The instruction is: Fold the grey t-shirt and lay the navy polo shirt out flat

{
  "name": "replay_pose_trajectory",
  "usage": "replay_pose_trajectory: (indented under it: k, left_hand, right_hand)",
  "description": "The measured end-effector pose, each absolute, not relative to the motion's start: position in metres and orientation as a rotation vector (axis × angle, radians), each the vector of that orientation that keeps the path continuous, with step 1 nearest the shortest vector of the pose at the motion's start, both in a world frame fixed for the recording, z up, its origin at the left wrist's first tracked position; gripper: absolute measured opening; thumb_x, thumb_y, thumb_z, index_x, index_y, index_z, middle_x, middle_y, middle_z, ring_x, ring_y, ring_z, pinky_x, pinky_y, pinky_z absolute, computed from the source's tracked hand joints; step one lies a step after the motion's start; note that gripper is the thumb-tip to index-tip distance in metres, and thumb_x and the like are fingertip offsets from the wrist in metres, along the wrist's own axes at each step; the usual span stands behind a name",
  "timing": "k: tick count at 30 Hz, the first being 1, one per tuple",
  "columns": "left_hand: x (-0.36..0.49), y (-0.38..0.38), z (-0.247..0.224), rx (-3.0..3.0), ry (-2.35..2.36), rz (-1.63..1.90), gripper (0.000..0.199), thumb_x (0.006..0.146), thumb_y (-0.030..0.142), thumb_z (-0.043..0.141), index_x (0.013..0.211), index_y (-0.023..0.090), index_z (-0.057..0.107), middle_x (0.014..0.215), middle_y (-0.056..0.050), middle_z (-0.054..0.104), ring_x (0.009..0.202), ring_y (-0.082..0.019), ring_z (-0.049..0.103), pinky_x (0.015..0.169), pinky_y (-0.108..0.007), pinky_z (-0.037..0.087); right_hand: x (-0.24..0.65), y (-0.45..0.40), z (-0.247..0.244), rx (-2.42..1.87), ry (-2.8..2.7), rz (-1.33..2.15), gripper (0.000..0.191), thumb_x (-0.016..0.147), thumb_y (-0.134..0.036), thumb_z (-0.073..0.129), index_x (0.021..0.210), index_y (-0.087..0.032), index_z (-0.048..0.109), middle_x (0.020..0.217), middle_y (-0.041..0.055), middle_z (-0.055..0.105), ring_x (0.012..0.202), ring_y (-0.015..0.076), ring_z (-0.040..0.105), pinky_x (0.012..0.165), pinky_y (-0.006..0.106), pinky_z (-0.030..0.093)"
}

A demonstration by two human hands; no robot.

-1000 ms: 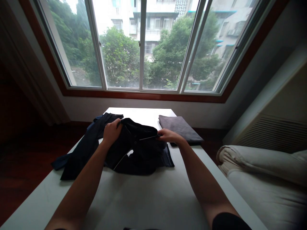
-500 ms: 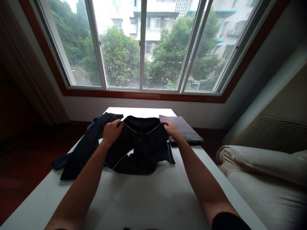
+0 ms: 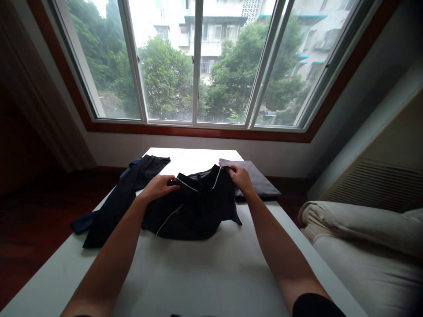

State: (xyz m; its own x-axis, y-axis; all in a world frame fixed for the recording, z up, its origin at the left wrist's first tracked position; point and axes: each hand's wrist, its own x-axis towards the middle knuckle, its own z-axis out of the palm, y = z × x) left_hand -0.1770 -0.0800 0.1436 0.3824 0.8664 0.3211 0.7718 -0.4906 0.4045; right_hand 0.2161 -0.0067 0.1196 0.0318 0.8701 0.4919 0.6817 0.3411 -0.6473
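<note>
A black polo shirt (image 3: 198,211) with white piping at its collar is held by both shoulders over the white table (image 3: 198,273). My left hand (image 3: 159,187) is closed on the shoulder left of the collar, fingers pinching the cloth. On the other side, my right hand (image 3: 240,177) grips the right shoulder. The collar stands up between the hands, and the lower part of the shirt bunches on the tabletop. Dark trousers (image 3: 115,207) lie left of my left forearm. Just behind my right hand is a folded grey cloth (image 3: 259,180).
Beyond the table's far edge is a wide window (image 3: 198,127) with a brown frame. A cream-covered sofa (image 3: 363,251) stands close along the right side. A curtain (image 3: 49,97) hangs at the left, above a dark red floor (image 3: 29,229).
My left hand has moved slightly right and down, and my right hand a little right. The collar has gone from spread flat to folded up, with its opening narrowed.
</note>
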Motion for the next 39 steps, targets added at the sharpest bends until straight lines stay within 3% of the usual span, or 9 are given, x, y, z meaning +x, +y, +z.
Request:
replay_pose_trajectory:
  k: [7,13,18,22,39]
  left_hand:
    - [-0.187,-0.070,0.132,2.377,1.642,0.671,0.019,0.087,0.041,0.065,0.081,0.025,0.074,0.077,-0.004,0.073,0.075,-0.024,0.066,0.067,-0.029,0.039]
    - [-0.199,-0.060,0.121,2.242,1.923,0.601,0.014,0.083,0.039,0.068,0.083,0.028,0.078,0.080,-0.008,0.076,0.080,-0.028,0.070,0.066,-0.031,0.041]
    - [-0.204,-0.053,0.115,2.186,2.100,0.599,0.019,0.089,0.036,0.063,0.093,0.028,0.080,0.097,-0.010,0.080,0.089,-0.029,0.072,0.069,-0.031,0.044]
    - [-0.208,-0.048,0.114,2.142,2.122,0.783,0.027,0.096,0.038,0.056,0.102,0.025,0.079,0.107,-0.011,0.079,0.096,-0.028,0.071,0.075,-0.031,0.046]
    - [-0.213,-0.054,0.122,1.749,2.163,1.638,0.034,0.103,0.039,0.046,0.112,0.022,0.074,0.098,-0.009,0.078,0.093,-0.028,0.071,0.084,-0.033,0.048]
  right_hand:
    - [0.216,-0.014,0.126,-1.381,-1.646,0.210,0.044,0.093,-0.060,0.056,0.083,-0.021,0.074,0.076,0.0050,0.073,0.072,0.0236,0.063,0.068,0.032,0.043]
    - [0.212,-0.020,0.133,-1.359,-1.531,0.183,0.044,0.094,-0.058,0.052,0.088,-0.021,0.074,0.083,0.0089,0.075,0.077,0.0259,0.064,0.070,0.033,0.043]
    - [0.210,-0.022,0.134,-1.334,-1.530,0.173,0.041,0.095,-0.055,0.051,0.092,-0.021,0.074,0.088,0.0103,0.076,0.081,0.0276,0.065,0.073,0.034,0.044]
    - [0.211,-0.024,0.135,-1.318,-1.520,0.154,0.040,0.096,-0.055,0.051,0.088,-0.021,0.072,0.083,0.0084,0.074,0.077,0.0257,0.063,0.071,0.034,0.041]
    - [0.209,-0.028,0.138,-1.296,-1.539,0.186,0.050,0.096,-0.064,0.049,0.082,-0.021,0.071,0.076,0.0068,0.071,0.073,0.0244,0.060,0.066,0.032,0.040]
